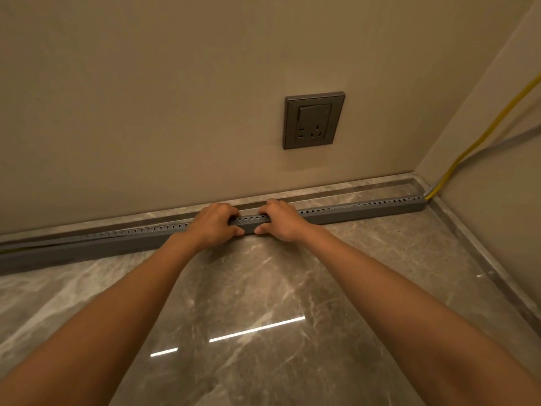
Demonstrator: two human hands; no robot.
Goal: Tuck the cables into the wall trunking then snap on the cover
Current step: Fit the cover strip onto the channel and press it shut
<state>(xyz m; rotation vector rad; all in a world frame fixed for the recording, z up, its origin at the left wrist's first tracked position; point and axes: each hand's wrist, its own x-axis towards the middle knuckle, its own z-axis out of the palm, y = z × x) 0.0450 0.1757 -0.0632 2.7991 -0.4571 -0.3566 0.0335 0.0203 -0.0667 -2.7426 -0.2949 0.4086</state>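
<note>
Hands: my left hand (215,222) and right hand (281,221) clamp the trunking (366,210) mid-run, fingers over top, thumbs in front | Where: on the floor (263,288) against the wall, yellow cable (480,136) entering at the corner | Next: I'd squeeze evenly, working outward.

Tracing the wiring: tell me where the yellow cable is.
Head view, far right: the yellow cable runs down the side wall into the right end of the trunking.

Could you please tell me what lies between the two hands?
In the head view, only a short stretch of grey slotted trunking separates the left hand and right hand.
</note>
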